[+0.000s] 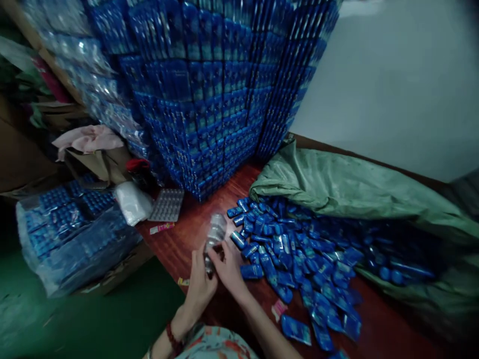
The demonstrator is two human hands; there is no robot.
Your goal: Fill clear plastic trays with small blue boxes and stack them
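Both hands meet over the near part of the red-brown table. My left hand is wrapped round a blurred, silvery, ridged clear piece, which sticks up away from me. The fingers of my right hand pinch its lower end. Motion blur hides what exactly this piece is. Just right of my hands spreads a heap of small blue shiny packs, some of them close to my right hand. A clear plastic tray with rows of small hollows lies farther off, left of the held piece.
Blue packs in clear film form a tall stack at the back. A green sack lies open on the right, blue packs in its mouth. Left stand a box of wrapped blue packs, a white plastic bundle and a bag.
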